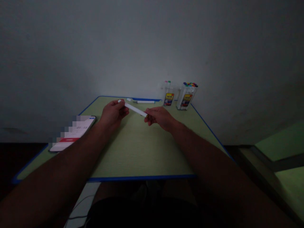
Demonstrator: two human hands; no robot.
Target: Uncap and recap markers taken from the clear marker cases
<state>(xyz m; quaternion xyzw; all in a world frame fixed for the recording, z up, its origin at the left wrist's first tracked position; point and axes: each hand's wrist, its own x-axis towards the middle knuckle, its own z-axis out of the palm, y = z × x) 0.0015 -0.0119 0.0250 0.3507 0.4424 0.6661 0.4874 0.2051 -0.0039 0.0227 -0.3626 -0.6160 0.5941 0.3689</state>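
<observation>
A white marker (136,109) is held slanting above the table, its left end higher than its right. My left hand (115,111) pinches the upper left end, where a white tip pokes out past the thumb. At the lower right end, the fingers of my right hand (158,116) are closed on the same marker. Behind it, a second white marker (145,102) lies flat near the table's back edge, its pointed tip to the left. A small white cap (129,99) rests beside that tip.
A clear marker case (168,98) with a few markers stands at the back right. Beside it is a fuller case (186,98) with many coloured ends. A phone (73,134) lies at the left of the blue-edged table (142,155). A wall rises behind.
</observation>
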